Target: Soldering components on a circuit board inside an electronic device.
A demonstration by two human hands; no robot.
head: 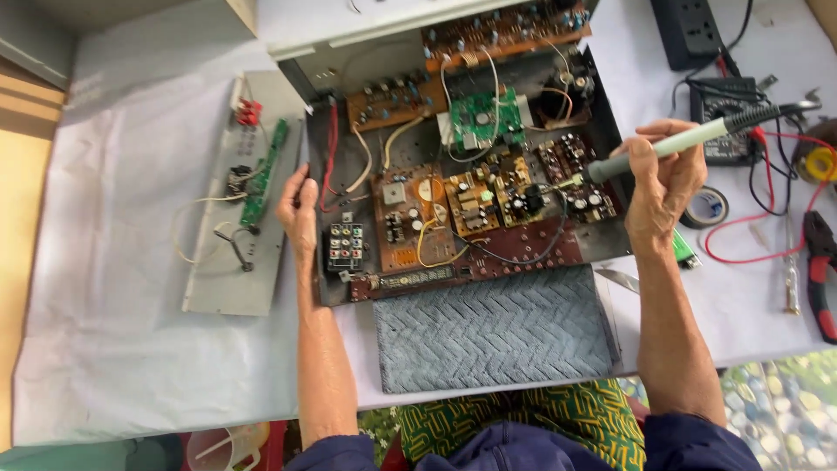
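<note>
While the opened amplifier chassis (pixel 453 157) lies flat on the white-covered worktable (pixel 113 331), the right hand (pixel 664 179) is closed in a pen-style grip around the pale green handle of a soldering iron (pixel 689 138). The iron slants down to the left, and its tip rests at a small brown circuit board (pixel 571 179) on the right side of the chassis interior, just beside a cluster of dark capacitors. The left hand (pixel 299 209) lies with fingers loosely curled over the left wall of the chassis, gripping its edge; it holds no separate item. Inside the chassis, a green circuit board (pixel 478 118) sits near the centre rear, an orange-brown board (pixel 410 214) occupies the middle left, and a block of input jacks (pixel 344 246) stands just right of the left hand. A red wire (pixel 331 157) runs along the inner left wall. A detached grey panel (pixel 240 201) carrying a narrow green strip board lies on the table to the left of the chassis, apart from it. A grey textured mat (pixel 493 327) lies directly in front of the chassis. To the right of the right hand lie a roll of tape (pixel 706 207), a multimeter (pixel 724 118) with red leads, red-handled pliers (pixel 818 279) and a black power strip (pixel 693 30).
</note>
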